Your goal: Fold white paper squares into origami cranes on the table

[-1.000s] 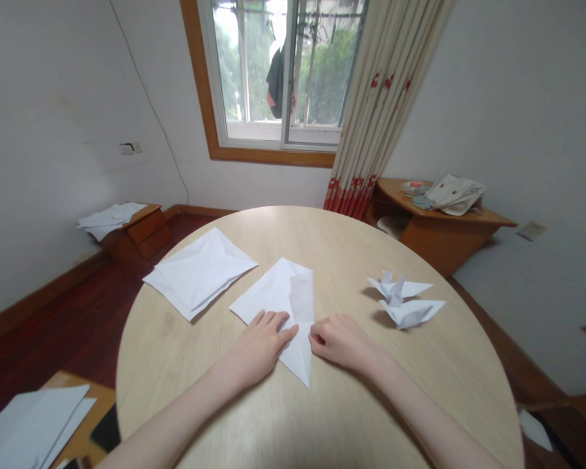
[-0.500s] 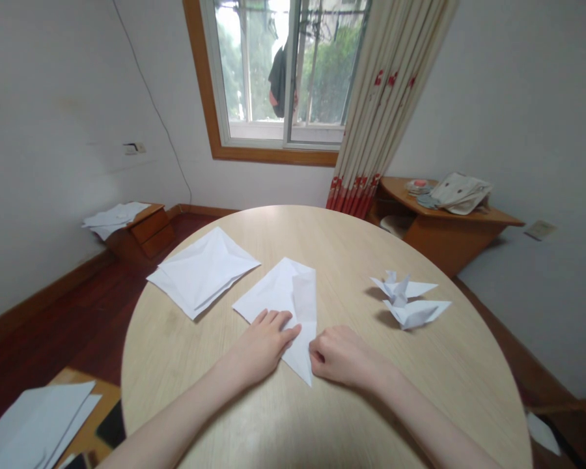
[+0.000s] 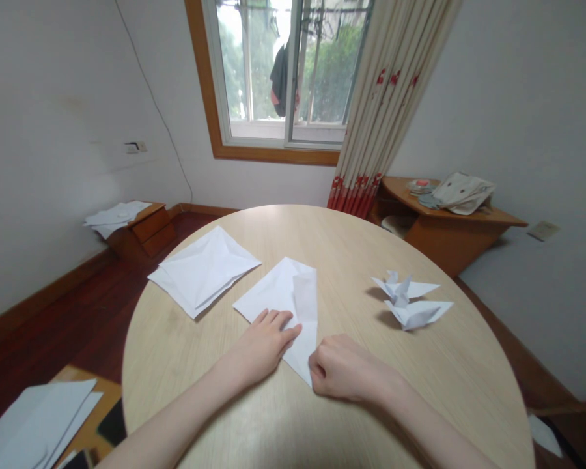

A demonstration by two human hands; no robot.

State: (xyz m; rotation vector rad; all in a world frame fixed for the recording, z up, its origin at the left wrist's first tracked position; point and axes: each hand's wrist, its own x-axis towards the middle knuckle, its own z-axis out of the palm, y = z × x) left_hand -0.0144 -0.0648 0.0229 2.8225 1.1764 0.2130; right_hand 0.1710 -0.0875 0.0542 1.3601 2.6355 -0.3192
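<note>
A white sheet of paper [image 3: 282, 296], partly folded with a flap along its right side, lies on the round wooden table [image 3: 322, 417]. My left hand [image 3: 264, 342] rests flat on the sheet's near part, fingers stretched out. My right hand [image 3: 339, 371] is curled in a fist and presses at the sheet's near corner, along the folded edge. A stack of creased white sheets [image 3: 202, 270] lies to the left. Two folded paper birds [image 3: 410, 303] stand on the table's right side.
A low wooden cabinet [image 3: 137, 228] with papers stands at the left wall. A wooden side table [image 3: 449, 225] with a bag is at the right, beside a curtain [image 3: 385, 111] and window. More white sheets [image 3: 34, 423] lie at the lower left.
My right fist has slid toward me along the folded edge, down to the sheet's near corner. My left hand has stayed flat on the paper.
</note>
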